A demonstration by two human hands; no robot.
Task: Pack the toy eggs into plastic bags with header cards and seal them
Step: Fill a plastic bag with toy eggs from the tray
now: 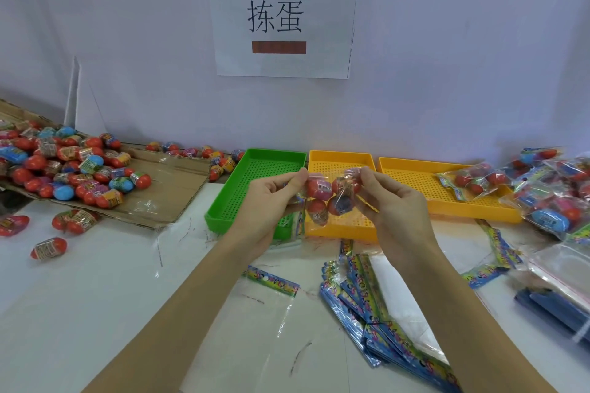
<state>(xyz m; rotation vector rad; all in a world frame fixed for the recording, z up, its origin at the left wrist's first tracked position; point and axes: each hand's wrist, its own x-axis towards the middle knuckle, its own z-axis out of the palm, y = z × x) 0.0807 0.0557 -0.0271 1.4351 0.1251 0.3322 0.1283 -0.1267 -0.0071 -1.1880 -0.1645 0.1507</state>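
Clear egg-filled bag (330,198), held aloft

- Lower left of frame: bare white tabletop (79,290), open passage; only a few loose red toy eggs (48,247) at far left.
- Upper left: flattened brown cardboard sheet (166,188) heaped with eggs blocks that side.
- Centre: green perforated plastic tray (255,169) and two yellow perforated plastic trays (412,175) line the wall.
- Lower right: stack of blue header-card bags (367,306) crowds the table.
- Right edge: pile of filled clear bags (555,201).
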